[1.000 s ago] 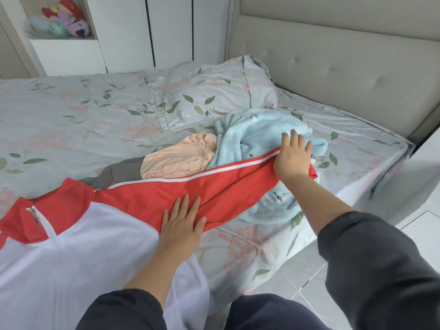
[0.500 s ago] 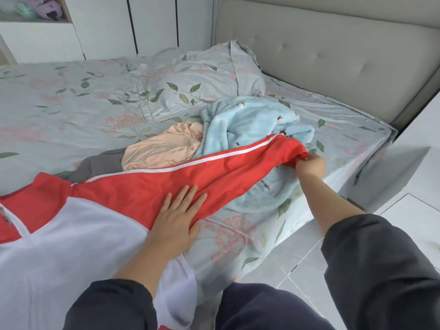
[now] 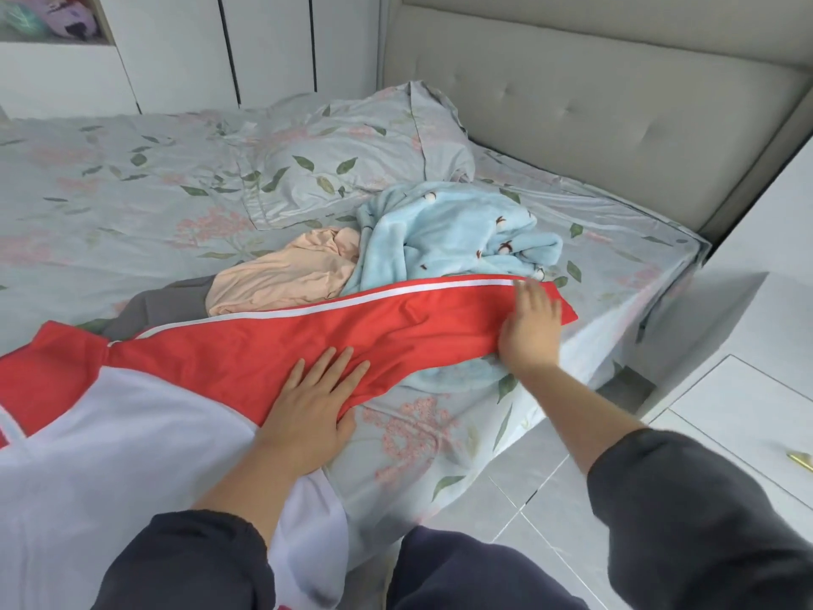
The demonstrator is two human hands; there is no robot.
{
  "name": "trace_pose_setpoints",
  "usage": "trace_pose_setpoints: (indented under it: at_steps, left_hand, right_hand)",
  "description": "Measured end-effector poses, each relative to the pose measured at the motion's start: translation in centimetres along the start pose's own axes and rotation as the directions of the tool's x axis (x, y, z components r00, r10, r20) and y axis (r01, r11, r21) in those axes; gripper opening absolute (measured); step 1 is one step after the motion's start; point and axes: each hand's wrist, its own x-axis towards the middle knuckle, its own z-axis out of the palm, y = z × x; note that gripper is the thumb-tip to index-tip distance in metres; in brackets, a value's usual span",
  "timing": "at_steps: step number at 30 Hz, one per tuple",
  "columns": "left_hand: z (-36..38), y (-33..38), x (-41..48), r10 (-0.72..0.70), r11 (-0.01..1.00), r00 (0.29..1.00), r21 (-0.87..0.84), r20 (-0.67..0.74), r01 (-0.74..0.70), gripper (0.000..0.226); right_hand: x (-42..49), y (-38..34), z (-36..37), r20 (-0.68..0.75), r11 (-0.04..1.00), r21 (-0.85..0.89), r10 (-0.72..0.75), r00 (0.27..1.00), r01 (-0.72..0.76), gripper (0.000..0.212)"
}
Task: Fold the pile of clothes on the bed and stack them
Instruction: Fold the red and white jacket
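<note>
Left hand (image 3: pixel 316 402): flat, palm down, fingers spread and straight, pressed on the red sleeve (image 3: pixel 374 332) of the red-and-white jacket (image 3: pixel 110 455), lower centre of frame. Heel of the palm sat near the seam where red met the white body panel.

Right hand (image 3: pixel 530 332): right of centre, motion-blurred. Fingers looked straight and close together, lying flat on the far end of the sleeve, not pinching anything as far as the blur let me tell.

Jacket lay spread on the bed (image 3: pixel 110 191), white body at lower left, sleeve stretched diagonally toward centre right, with a white stripe along its upper edge.

Rest of the pile sat just behind the sleeve:
- light-blue fleece garment (image 3: pixel 448 231), crumpled, partly under the sleeve end
- peach garment (image 3: pixel 281 279), touching the fleece on its left
- grey garment (image 3: pixel 167 301), left of the peach one, mostly covered

Nothing looked folded or stacked.

Pillow (image 3: pixel 352 156) in the same floral print as the sheet, above the pile. Padded headboard (image 3: pixel 594 125) upper right. White wardrobe (image 3: pixel 184 46) along the top, plush toys (image 3: pixel 44 19) in its open shelf, upper left. White drawer unit (image 3: pixel 748 411) at the right edge, grey floor tiles (image 3: pixel 550 499) lower right.
</note>
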Motion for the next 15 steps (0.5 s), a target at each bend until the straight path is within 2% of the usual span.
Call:
trace_pose_setpoints:
  at_steps: [1, 2, 4, 6, 10, 12, 15]
  left_hand:
    - [-0.1, 0.2, -0.1, -0.025, 1.000, 1.000, 0.000, -0.001, 0.025, 0.070]
    - [-0.2, 0.3, -0.3, -0.062, 0.998, 0.998, 0.016, 0.006, 0.062, 0.069]
    - [-0.3, 0.2, -1.0, -0.135, 0.990, 0.990, 0.056, 0.028, 0.133, 0.070]
    - [-0.7, -0.2, -2.3, -0.167, 0.983, 0.985, 0.082, 0.052, 0.162, 0.068]
    - [-1.9, -2.8, -7.9, -0.206, 0.972, 0.978, 0.126, 0.041, 0.200, 0.060]
    - [-2.3, -4.4, -12.1, -0.247, 0.962, 0.969, 0.120, 0.014, 0.244, 0.055]
    - [-3.0, -6.9, -18.3, -0.384, 0.921, 0.923, 0.080, 0.010, 0.382, 0.053]
  right_hand:
    - [-1.5, -1.8, 0.5, 0.044, 0.995, 0.018, -0.094, 0.995, 0.093, 0.055]
    - [-2.9, -3.7, 1.1, 0.121, 0.993, 0.036, -0.112, 0.986, 0.108, 0.051]
    - [-5.1, -6.9, 2.0, 0.275, 0.999, 0.041, -0.002, 0.962, -0.009, 0.052]
    - [-6.6, -9.8, 2.0, 0.295, 0.996, 0.069, 0.040, 0.955, -0.063, 0.055]
    - [-10.1, -15.1, 1.3, 0.292, 0.986, 0.132, -0.138, 0.946, 0.103, 0.058]
    - [-12.4, -17.5, 1.1, 0.336, 0.975, 0.136, -0.210, 0.918, 0.173, 0.059]
    - [-15.2, -21.9, 0.8, 0.419, 0.951, 0.160, -0.308, 0.854, 0.265, 0.062]
